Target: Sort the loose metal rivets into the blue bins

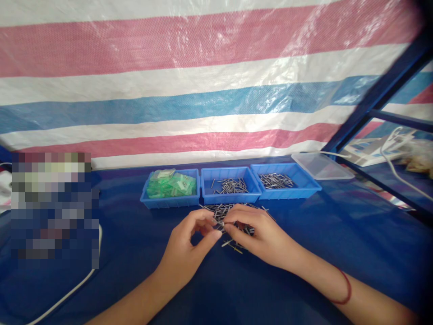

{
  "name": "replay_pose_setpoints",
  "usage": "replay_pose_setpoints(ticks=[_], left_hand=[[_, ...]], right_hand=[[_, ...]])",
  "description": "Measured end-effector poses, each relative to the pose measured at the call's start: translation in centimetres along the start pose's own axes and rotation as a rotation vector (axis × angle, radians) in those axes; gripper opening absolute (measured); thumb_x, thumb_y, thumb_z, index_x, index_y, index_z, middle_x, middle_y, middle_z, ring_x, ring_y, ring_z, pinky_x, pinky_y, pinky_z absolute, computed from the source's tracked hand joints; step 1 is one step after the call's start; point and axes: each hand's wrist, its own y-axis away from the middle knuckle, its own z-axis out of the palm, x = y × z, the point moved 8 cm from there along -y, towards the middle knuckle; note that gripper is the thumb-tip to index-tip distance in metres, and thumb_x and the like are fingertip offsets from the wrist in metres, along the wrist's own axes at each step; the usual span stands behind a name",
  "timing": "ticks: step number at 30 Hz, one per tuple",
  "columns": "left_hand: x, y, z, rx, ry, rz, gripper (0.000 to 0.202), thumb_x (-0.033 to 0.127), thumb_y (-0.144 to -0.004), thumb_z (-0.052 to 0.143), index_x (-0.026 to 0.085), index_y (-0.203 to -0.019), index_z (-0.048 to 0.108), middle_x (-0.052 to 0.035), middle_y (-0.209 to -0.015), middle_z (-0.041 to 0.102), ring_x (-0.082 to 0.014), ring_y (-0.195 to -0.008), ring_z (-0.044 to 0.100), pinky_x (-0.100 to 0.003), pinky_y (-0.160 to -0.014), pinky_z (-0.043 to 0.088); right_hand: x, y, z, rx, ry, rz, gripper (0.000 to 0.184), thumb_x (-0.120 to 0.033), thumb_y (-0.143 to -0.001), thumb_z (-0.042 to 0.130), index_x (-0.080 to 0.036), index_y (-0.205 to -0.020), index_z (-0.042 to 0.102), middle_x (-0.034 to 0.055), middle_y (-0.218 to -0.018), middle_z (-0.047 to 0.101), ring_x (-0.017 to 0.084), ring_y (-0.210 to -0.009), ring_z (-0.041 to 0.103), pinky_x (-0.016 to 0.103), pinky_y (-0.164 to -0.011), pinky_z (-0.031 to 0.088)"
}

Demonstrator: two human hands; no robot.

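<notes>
My left hand (pixel 184 239) and my right hand (pixel 259 230) meet in the middle of the blue table. Their thumbs and fingers pinch at a small shiny metal piece (pixel 220 225), mostly covered by the fingertips, so its exact kind cannot be made out. Beneath and behind the hands lies a loose heap of thin metal pins (pixel 219 209), partly hidden by my right hand. A few separate pins (pixel 233 247) rest on the table just in front of the heap.
Three blue bins stand in a row behind the heap: a left bin (pixel 174 202) with green packets, a middle bin (pixel 233 198) and a right bin (pixel 287 194) with metal pins. A translucent lid (pixel 321 167) lies at right. A white cable (pixel 77 286) crosses the left side.
</notes>
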Motion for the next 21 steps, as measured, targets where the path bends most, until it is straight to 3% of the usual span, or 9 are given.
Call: replay_pose_setpoints(ticks=[5, 12, 21], left_hand=[[-1.0, -0.1, 0.0, 0.014, 0.080, -0.067, 0.015, 0.029, -0.085, 0.059, 0.020, -0.097, 0.063, -0.0023, -0.090, 0.068, -0.0163, -0.082, 0.064, -0.025, -0.076, 0.050], [-0.6, -0.2, -0.1, -0.009, 0.051, -0.087, 0.014, 0.029, -0.085, 0.059, 0.018, -0.089, 0.066, -0.0010, -0.082, 0.069, -0.0152, -0.074, 0.063, -0.023, -0.069, 0.049], [0.2, -0.2, 0.0, -0.035, -0.029, -0.018, 0.014, 0.028, -0.088, 0.055, 0.020, -0.090, 0.066, -0.0017, -0.085, 0.068, -0.0158, -0.078, 0.062, -0.024, -0.071, 0.048]], right_hand=[[-0.6, 0.1, 0.6, -0.033, -0.050, -0.033, 0.015, -0.018, -0.091, 0.051, -0.018, -0.082, 0.063, 0.0028, -0.078, 0.060, 0.013, -0.073, 0.056, 0.025, -0.067, 0.044], [-0.6, 0.1, 1.0, -0.026, -0.069, -0.025, 0.013, -0.016, -0.090, 0.051, -0.018, -0.082, 0.062, 0.0025, -0.077, 0.059, 0.013, -0.071, 0.054, 0.025, -0.065, 0.043], [-0.2, 0.2, 0.8, 0.034, -0.068, -0.011, 0.011, -0.013, -0.086, 0.053, -0.019, -0.082, 0.062, 0.0022, -0.076, 0.059, 0.013, -0.069, 0.054, 0.025, -0.062, 0.043]])
